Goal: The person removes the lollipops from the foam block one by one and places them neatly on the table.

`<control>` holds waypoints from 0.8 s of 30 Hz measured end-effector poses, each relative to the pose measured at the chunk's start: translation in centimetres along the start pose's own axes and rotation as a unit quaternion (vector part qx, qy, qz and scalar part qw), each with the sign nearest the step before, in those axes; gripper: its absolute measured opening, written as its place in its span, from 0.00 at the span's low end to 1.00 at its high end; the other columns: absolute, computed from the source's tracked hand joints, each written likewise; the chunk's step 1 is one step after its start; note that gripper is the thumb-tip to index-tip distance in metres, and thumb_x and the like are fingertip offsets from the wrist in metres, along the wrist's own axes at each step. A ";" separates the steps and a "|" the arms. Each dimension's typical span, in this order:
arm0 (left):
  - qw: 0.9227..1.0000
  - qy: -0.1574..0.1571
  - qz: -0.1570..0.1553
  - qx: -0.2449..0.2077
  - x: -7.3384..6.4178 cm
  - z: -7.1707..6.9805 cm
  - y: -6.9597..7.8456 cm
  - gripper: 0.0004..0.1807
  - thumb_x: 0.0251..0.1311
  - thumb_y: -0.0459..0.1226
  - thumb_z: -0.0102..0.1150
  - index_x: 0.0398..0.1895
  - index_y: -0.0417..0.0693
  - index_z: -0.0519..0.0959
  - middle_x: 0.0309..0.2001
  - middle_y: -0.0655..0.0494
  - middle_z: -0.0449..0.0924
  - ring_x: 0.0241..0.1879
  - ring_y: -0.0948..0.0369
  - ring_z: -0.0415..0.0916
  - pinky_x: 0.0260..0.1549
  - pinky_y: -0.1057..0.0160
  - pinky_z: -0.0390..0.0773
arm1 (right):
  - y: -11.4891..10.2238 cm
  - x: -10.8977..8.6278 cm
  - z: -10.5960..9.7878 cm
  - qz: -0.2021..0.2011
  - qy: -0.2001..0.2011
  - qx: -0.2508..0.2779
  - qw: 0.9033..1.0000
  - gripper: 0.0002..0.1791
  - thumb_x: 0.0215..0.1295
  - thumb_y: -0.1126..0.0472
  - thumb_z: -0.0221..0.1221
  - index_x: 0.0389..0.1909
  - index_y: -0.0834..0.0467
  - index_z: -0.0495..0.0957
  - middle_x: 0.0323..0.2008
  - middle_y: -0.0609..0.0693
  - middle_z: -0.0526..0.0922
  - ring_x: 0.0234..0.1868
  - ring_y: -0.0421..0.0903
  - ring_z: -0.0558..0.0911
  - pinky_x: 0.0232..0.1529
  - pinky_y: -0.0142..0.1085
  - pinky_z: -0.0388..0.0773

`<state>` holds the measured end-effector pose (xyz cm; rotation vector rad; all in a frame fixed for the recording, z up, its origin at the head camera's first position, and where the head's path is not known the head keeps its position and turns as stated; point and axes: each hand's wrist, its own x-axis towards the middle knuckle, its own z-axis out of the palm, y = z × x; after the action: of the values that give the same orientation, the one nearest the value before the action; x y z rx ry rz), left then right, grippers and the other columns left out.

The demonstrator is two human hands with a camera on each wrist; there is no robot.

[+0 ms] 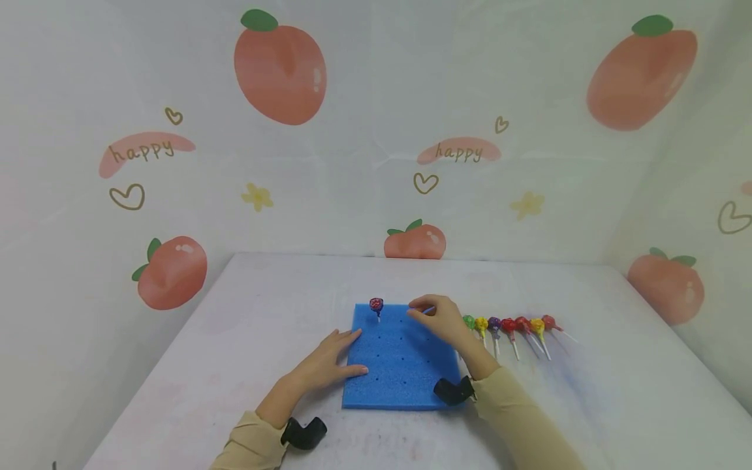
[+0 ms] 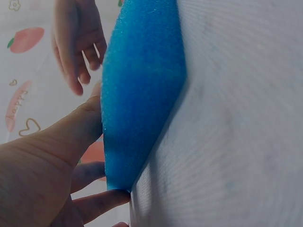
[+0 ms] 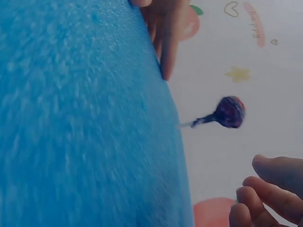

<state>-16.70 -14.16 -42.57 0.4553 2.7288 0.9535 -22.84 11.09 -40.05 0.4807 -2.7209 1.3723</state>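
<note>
A blue foam board [image 1: 388, 391] dotted with small holes lies on the table. One dark purple-and-red wrapped lollipop [image 1: 376, 305] stands in its back left hole, stick down; the right wrist view shows this lollipop [image 3: 230, 112] with part of its stick out of the foam. My left hand [image 1: 325, 362] touches the board's left edge, thumb and fingers spread; in the left wrist view, fingertips press the side of the foam [image 2: 142, 94]. Over the back right of the board hovers my right hand [image 1: 442, 320], its fingers [image 3: 265, 189] loosely bent with nothing between them.
Right of the board lies a row of several wrapped lollipops, among them a green one [image 1: 469, 321], a purple one [image 1: 494, 324] and a red one [image 1: 549, 322]. Their sticks point toward the front. A printed cloth wall [image 1: 364, 196] stands behind the white table [image 1: 264, 294].
</note>
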 end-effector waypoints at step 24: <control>1.000 -0.005 0.007 0.001 0.1 -0.2 0.1 0.42 0.55 0.53 0.61 0.69 0.45 0.59 0.70 0.41 0.58 0.72 0.39 0.44 0.66 0.36 0.52 | -1.3 2.1 4.8 0.017 -0.035 0.030 0.999 0.18 0.56 0.60 0.64 0.44 0.66 0.81 0.33 0.58 0.84 0.37 0.49 0.81 0.27 0.30 0.76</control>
<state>-16.83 -14.19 -42.34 0.4797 2.7218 0.9485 -24.00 6.02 -41.55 0.4976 -2.7628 1.4761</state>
